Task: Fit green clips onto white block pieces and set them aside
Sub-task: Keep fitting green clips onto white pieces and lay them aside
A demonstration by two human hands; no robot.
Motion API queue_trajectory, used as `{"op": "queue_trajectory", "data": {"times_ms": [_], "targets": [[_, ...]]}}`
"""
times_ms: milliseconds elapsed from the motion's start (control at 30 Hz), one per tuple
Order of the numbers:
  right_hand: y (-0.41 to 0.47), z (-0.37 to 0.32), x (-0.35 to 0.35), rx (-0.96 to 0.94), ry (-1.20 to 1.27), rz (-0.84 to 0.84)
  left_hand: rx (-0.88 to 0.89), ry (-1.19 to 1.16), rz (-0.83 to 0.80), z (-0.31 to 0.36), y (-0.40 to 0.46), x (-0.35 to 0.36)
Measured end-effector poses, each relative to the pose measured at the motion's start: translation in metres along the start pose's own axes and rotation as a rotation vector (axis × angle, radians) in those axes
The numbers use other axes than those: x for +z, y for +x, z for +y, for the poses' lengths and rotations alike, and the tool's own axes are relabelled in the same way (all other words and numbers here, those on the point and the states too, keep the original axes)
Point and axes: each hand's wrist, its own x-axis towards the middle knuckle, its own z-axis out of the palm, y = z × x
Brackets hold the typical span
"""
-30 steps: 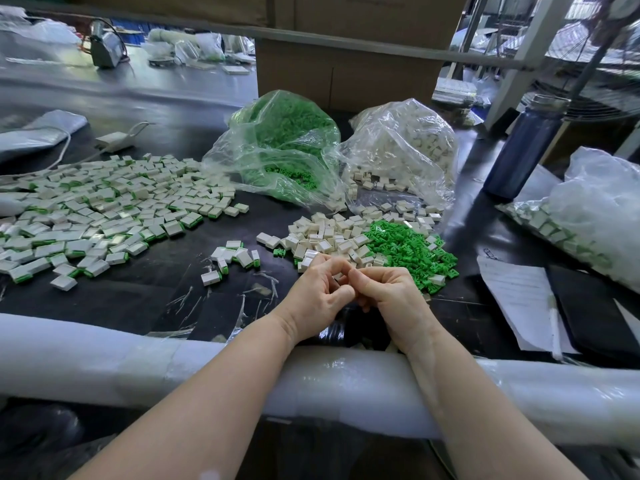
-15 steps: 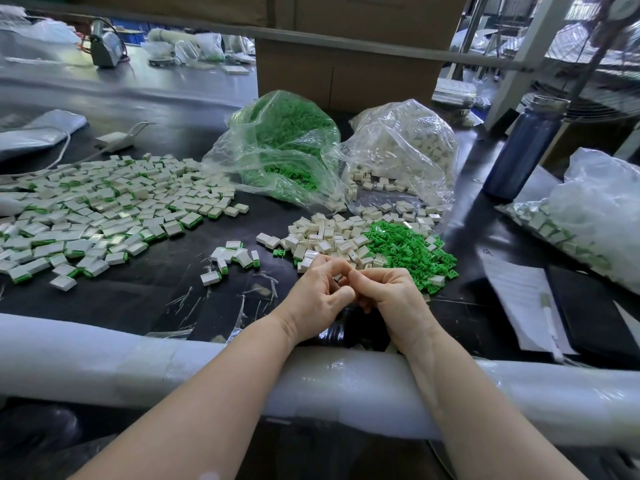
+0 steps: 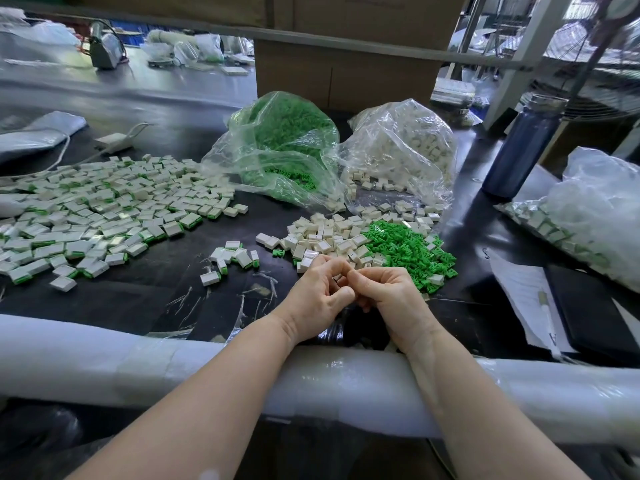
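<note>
Two hands, left hand (image 3: 320, 294) and right hand (image 3: 391, 297), curl fingertip to fingertip; any held piece is hidden. Just beyond lie loose white blocks (image 3: 329, 237), green clips (image 3: 408, 249) to their right, finished pieces (image 3: 100, 209) far left.

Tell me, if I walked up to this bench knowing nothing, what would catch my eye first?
Probably the bright green clips heaped just beyond the right hand, with the clear bag of more green clips further back. Next, the wide spread of finished white blocks with green edges covering the dark table on the left. At the centre, the left hand and right hand meet fingertip to fingertip, hiding whatever piece they are working on.
</note>
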Motion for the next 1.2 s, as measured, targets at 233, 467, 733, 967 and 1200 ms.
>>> {"op": "queue_trajectory", "data": {"times_ms": [233,467,733,967,1200], "targets": [[0.000,-0.001,0.000,0.017,0.006,0.011,-0.013,-0.001,-0.010,-0.001,0.000,0.000],[0.000,0.000,0.002,-0.028,0.002,0.020,-0.006,-0.027,0.003,-0.001,0.000,0.000],[0.000,-0.001,0.005,-0.065,0.050,0.070,-0.019,-0.117,0.135,-0.008,0.003,-0.001],[0.001,0.000,0.002,-0.292,-0.356,0.245,-0.037,-0.127,0.118,-0.012,0.005,-0.001],[0.000,-0.001,0.003,-0.280,-0.485,0.262,-0.019,-0.080,0.113,-0.011,0.004,-0.001]]}}
